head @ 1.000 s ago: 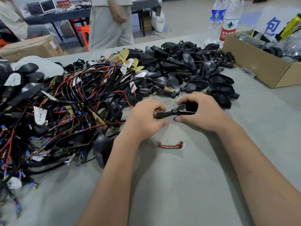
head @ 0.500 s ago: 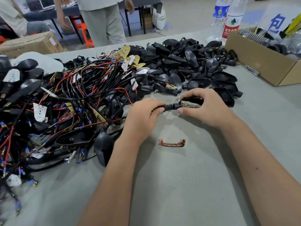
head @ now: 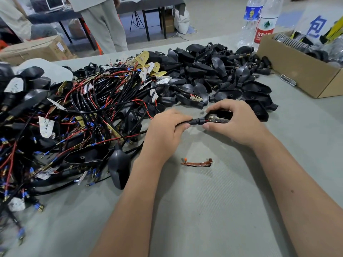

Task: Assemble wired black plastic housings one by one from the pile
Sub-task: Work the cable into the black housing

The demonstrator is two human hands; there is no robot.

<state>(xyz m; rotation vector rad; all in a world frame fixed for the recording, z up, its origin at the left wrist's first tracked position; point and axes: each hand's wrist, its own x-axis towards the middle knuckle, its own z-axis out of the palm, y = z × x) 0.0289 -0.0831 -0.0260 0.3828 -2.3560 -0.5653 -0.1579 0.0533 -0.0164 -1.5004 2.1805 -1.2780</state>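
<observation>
Mid-frame, the left hand [head: 165, 130] pinches the stem while the right hand [head: 233, 123] grips one black housing [head: 220, 116]; big piles [head: 213, 75] in the upper frame suggest most work remains.

Bare grey table [head: 213, 219] fills the lower middle and lower right of the frame, open to a hand except for a small orange clip [head: 197, 162] lying at centre. The left half is blocked by a tangle of wired parts [head: 74, 117], spilling down to the lower left edge. Across the upper middle a pile of black housings [head: 213, 75] bars the way. At upper right a cardboard box [head: 297, 71] and two bottles [head: 259, 25] close that corner; a strip of table runs between box and housings.
</observation>
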